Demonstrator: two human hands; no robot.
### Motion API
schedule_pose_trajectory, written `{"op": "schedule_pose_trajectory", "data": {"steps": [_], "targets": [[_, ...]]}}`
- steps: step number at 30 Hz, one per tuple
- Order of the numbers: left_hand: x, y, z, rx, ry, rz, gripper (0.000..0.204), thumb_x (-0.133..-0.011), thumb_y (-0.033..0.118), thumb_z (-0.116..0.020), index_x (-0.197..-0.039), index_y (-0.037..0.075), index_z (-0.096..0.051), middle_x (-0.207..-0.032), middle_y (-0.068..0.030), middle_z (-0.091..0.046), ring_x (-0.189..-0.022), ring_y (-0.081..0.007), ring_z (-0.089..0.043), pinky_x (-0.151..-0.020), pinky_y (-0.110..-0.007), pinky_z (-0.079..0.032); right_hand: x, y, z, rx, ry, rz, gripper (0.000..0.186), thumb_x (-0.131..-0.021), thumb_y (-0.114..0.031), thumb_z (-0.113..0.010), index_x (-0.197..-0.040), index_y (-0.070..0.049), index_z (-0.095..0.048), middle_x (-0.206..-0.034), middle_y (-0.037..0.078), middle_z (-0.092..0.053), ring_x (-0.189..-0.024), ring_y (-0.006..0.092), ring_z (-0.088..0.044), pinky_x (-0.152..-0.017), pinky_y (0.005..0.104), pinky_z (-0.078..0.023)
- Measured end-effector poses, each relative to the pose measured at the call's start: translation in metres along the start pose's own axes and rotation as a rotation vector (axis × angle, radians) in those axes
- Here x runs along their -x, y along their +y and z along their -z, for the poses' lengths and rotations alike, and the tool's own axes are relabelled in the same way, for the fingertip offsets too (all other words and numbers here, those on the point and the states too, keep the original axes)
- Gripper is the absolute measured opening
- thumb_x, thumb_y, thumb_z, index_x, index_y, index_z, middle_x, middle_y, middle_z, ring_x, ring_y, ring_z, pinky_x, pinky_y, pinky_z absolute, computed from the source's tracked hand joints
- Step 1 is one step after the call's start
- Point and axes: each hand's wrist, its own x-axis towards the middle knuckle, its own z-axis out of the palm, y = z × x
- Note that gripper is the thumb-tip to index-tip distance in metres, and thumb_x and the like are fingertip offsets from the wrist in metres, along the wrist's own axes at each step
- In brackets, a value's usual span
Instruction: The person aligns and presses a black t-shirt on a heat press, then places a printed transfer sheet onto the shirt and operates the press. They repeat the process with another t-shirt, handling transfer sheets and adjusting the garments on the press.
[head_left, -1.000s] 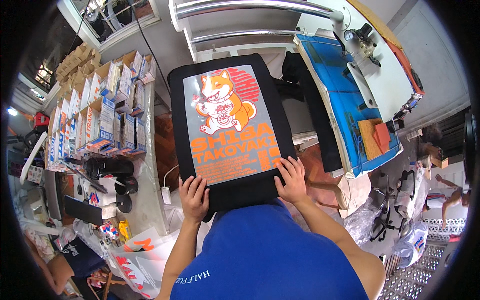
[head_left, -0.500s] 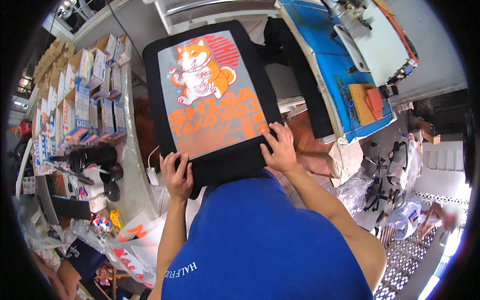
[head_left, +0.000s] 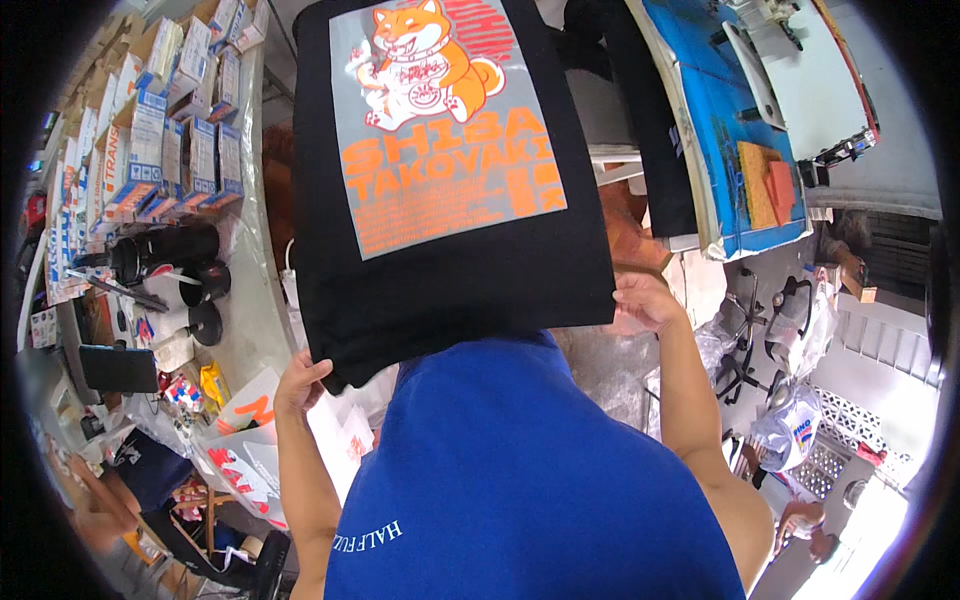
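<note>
A black T-shirt (head_left: 460,295) lies stretched out in front of me, its lower edge toward my body. On it is a glossy grey rectangular print (head_left: 350,150) with an orange and white cartoon dog and orange lettering. My left hand (head_left: 302,380) pinches the near left corner of the hem. My right hand (head_left: 648,302) pinches the near right corner, thumb and fingers closed on the cloth. The hem sags slightly between the two hands. What supports the shirt is hidden beneath it, and its far end runs out of the picture.
A long table (head_left: 258,240) on the left carries rows of upright boxes (head_left: 145,150) and a black cylindrical device (head_left: 165,250). To the right stands a blue-topped bench (head_left: 735,185) with orange sponges (head_left: 765,185). An office chair (head_left: 740,330) is farther right. Other people are at the lower edges.
Both hands have moved apart and closed on the hem corners, where before they rested with fingers curled on the cloth. The hem is now spread wider. The view has shifted, with the print higher in it.
</note>
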Motion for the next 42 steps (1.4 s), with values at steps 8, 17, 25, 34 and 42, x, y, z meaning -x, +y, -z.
{"op": "schedule_pose_trajectory", "data": {"steps": [8, 17, 25, 34, 42], "targets": [[0.018, 0.024, -0.008, -0.5, 0.171, -0.11, 0.05, -0.081, 0.022, -0.08, -0.117, -0.006, -0.061, -0.106, -0.009, -0.07, -0.094, -0.0176, -0.066, -0.085, -0.032, -0.052, 0.013, -0.028, -0.023, 0.432, 0.097, 0.204, 0.006, -0.083, -0.004, -0.065, -0.088, -0.004, -0.063, -0.075, 0.003, -0.063, -0.068, 0.0143, -0.06, -0.066, 0.0266, -0.047], [-0.082, 0.093, -0.139, -1.232, 0.546, -1.226, 0.023, -0.085, 0.011, -0.069, -0.107, 0.006, -0.07, -0.123, -0.0142, -0.061, -0.121, -0.0362, -0.053, -0.106, -0.049, -0.038, -0.063, -0.095, -0.134, 1.178, 0.661, 1.339, 0.023, -0.084, -0.011, -0.069, -0.105, -0.003, -0.066, -0.121, 0.015, -0.062, -0.118, 0.0363, -0.055, -0.103, 0.0476, -0.043], [-0.106, 0.1, -0.152, -1.226, 0.554, -1.142, 0.036, -0.079, 0.015, -0.076, -0.113, 0.003, -0.068, -0.128, -0.0135, -0.06, -0.128, -0.0365, -0.048, -0.11, -0.049, -0.036, -0.075, -0.095, -0.149, 1.266, 0.636, 1.344, 0.03, -0.081, -0.019, -0.071, -0.108, -0.006, -0.065, -0.124, 0.012, -0.059, -0.125, 0.034, -0.05, -0.109, 0.0507, -0.035], [-0.11, 0.097, -0.15, -1.185, 0.573, -1.156, 0.036, -0.081, 0.01, -0.074, -0.115, 0.002, -0.068, -0.129, -0.0136, -0.06, -0.128, -0.0354, -0.049, -0.109, -0.046, -0.037, -0.076, -0.094, -0.152, 1.27, 0.659, 1.333, 0.03, -0.079, -0.022, -0.073, -0.106, -0.01, -0.066, -0.125, 0.012, -0.057, -0.125, 0.0349, -0.049, -0.107, 0.0515, -0.035], [-0.11, 0.099, -0.149, -1.203, 0.578, -1.196, 0.036, -0.08, 0.011, -0.074, -0.114, 0.002, -0.068, -0.127, -0.0147, -0.062, -0.126, -0.0367, -0.05, -0.108, -0.047, -0.038, -0.073, -0.097, -0.155, 1.278, 0.673, 1.317, 0.032, -0.078, -0.022, -0.073, -0.106, -0.01, -0.065, -0.125, 0.011, -0.057, -0.124, 0.0344, -0.05, -0.107, 0.0509, -0.036]]}}
